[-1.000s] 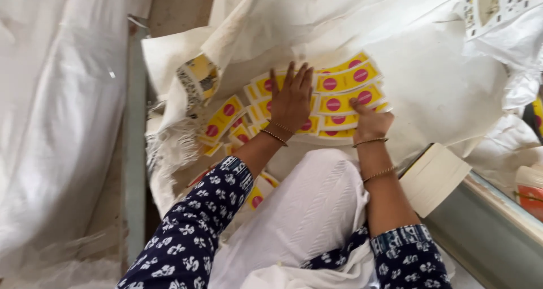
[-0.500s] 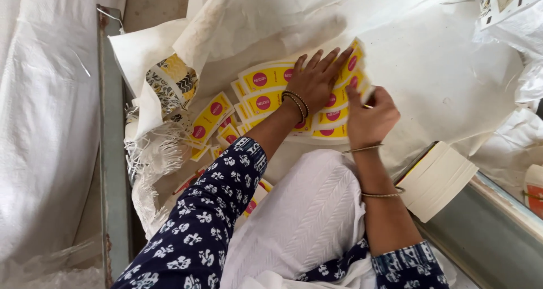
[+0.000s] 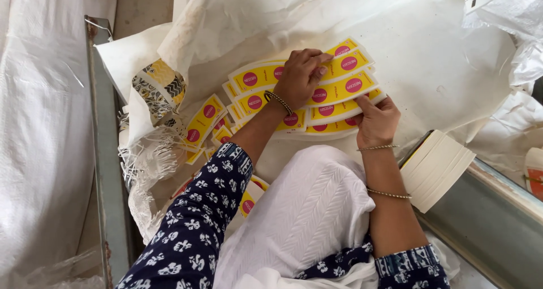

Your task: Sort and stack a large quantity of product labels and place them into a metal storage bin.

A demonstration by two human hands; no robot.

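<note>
The right hand (image 3: 376, 119) pinches the near edge of the fanned yellow labels (image 3: 339, 88) lying on the white sheet (image 3: 452, 68). Beyond it, the left hand (image 3: 300, 77) presses fingers together flat on the fan. Uneven pressure could likely skew the overlap and scatter labels toward the loose ones (image 3: 203, 122).

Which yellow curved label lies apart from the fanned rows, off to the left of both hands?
The lone yellow label lying diagonally beside the frayed white sack; the others overlap under the hands.
</note>
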